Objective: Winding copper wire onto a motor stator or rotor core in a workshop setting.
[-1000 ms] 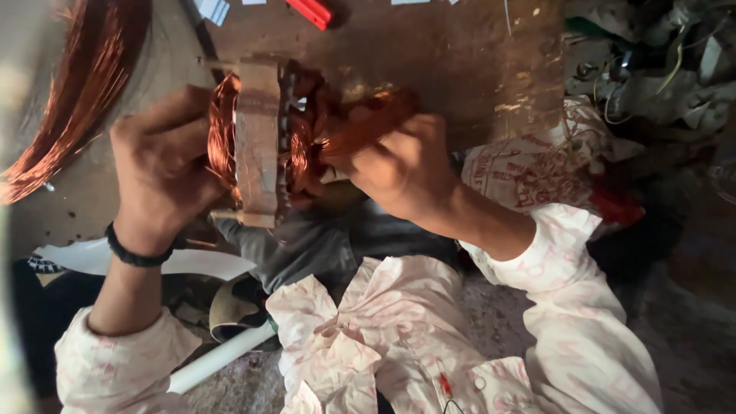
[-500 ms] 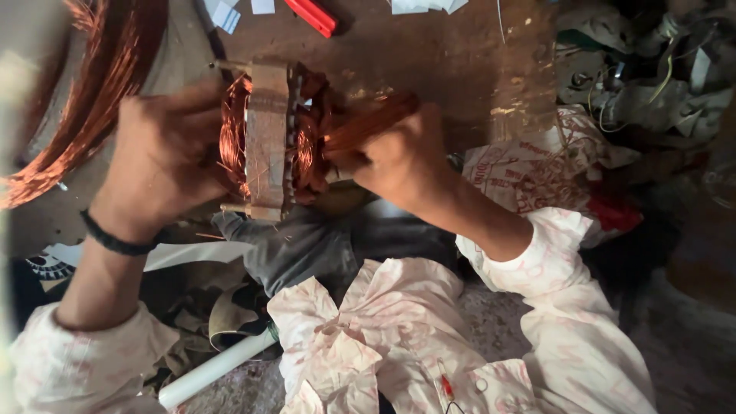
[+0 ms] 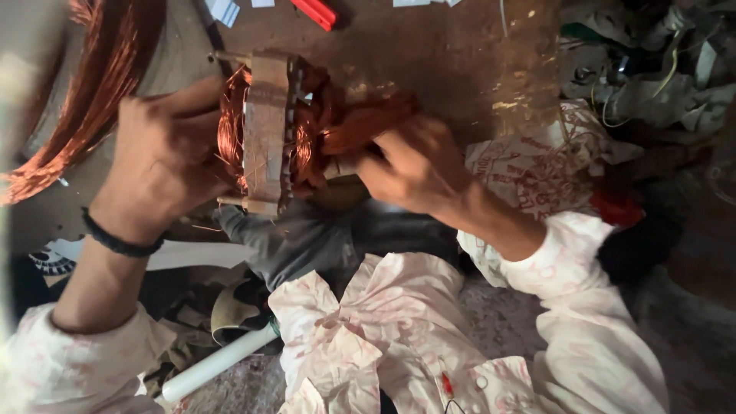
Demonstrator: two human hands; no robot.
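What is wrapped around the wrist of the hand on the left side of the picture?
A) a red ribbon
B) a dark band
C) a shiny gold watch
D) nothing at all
B: a dark band circles the wrist just below the left hand, which grips the metal core wound with copper wire.

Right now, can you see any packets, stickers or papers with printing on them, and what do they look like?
Printed bag or paper: crumpled, right of the right hand, whitish with red print.
Paper slips: top edge, above the stator held by the left hand, small, pale, rectangular.
Red flat piece: top edge, oblong; whether it is a package is unclear.
No screens or signs.
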